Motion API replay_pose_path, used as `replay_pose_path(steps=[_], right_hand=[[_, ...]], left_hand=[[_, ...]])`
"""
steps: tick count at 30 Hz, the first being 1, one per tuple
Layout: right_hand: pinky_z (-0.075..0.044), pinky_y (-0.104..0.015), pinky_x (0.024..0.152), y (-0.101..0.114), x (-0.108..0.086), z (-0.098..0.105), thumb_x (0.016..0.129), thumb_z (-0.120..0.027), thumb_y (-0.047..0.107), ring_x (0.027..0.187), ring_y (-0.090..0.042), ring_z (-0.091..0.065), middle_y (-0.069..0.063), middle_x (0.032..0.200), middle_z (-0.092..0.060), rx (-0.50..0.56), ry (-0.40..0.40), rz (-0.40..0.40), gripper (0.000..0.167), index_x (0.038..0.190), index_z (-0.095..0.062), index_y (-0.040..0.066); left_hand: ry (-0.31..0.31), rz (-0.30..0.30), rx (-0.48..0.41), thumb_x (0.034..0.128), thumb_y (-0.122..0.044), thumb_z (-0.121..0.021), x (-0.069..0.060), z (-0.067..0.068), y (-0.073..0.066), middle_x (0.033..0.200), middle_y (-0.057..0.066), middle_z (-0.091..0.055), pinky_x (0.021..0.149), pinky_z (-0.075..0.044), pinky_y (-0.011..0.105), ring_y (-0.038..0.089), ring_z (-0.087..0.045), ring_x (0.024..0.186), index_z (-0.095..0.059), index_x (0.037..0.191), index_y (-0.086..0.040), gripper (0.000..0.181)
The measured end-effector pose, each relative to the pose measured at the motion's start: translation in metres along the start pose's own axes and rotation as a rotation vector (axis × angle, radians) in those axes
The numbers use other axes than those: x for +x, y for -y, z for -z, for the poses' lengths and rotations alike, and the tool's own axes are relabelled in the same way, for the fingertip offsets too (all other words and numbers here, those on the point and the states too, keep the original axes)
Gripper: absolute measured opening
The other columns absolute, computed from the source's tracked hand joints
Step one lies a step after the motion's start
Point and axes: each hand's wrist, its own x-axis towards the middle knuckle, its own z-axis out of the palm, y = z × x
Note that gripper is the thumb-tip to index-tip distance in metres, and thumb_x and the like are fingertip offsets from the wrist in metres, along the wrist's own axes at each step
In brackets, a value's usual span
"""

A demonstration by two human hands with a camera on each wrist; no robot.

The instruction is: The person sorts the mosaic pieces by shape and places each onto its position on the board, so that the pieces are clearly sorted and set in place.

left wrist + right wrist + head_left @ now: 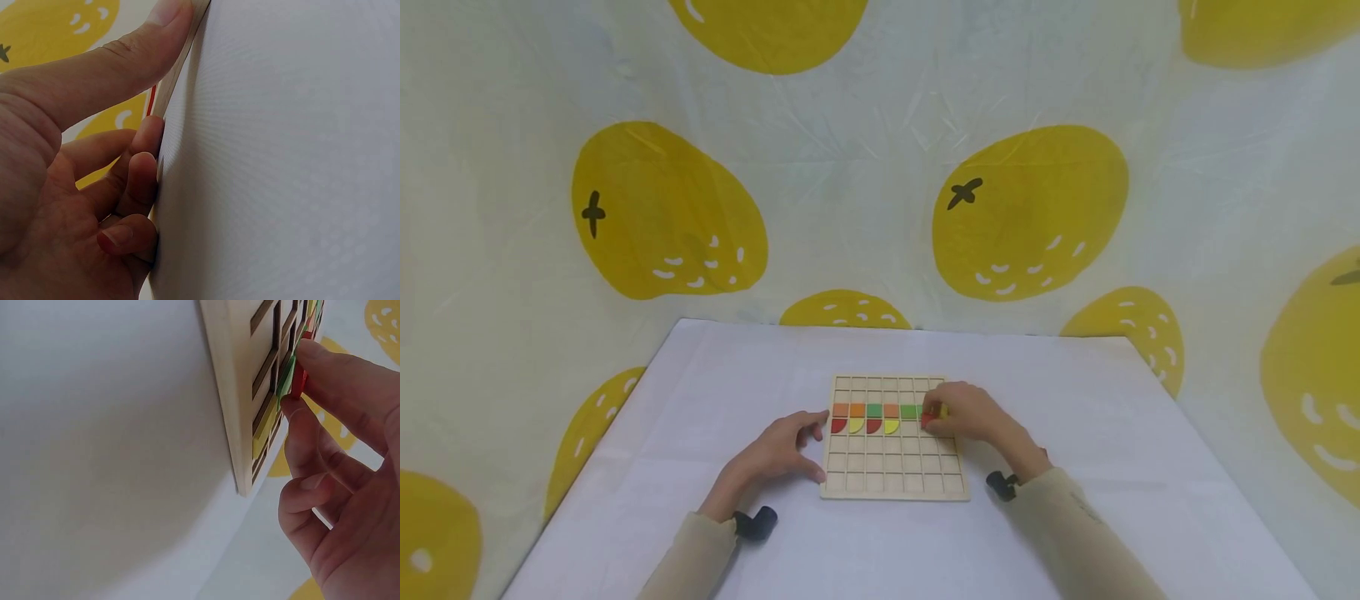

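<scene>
A wooden grid board point(895, 483) lies flat on the white table. My right hand point(966, 410) is over the right part of the board and pinches a red piece point(300, 375) between thumb and fingertip. My left hand point(775, 450) rests at the board's left edge, its thumb point(119, 65) touching the wooden rim. One row of cells holds orange squares point(857, 410) and green squares point(908, 412). In the row below sit red quarter-circles point(873, 426) and yellow quarter-circles point(891, 427). A yellow piece point(265, 432) shows near the board's right edge, partly covered by my right hand in the head view.
The white table point(760, 358) extends around the board on all sides. Behind it hangs a pale cloth point(850, 167) printed with large yellow fruit. A dark wrist camera point(756, 523) is strapped to the left wrist, another point(1002, 485) to the right.
</scene>
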Motion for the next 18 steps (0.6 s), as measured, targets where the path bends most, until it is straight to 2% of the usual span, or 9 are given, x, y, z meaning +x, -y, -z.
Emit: replay_pose_path(steps=[18], right_hand=[[-0.048, -0.032, 0.08, 0.015, 0.008, -0.003, 0.087, -0.082, 0.031, 0.08, -0.012, -0.054, 0.011, 0.081, -0.062, -0.071, 0.03, 0.021, 0.01, 0.087, -0.073, 0.026]], left_hand=[[0.0, 0.002, -0.013, 0.0617, -0.03, -0.1, 0.002, -0.001, 0.003, 0.103, -0.008, -0.057, 0.077, -0.041, 0.029, 0.014, -0.048, 0.096, -0.051, 0.153, -0.012, 0.105]])
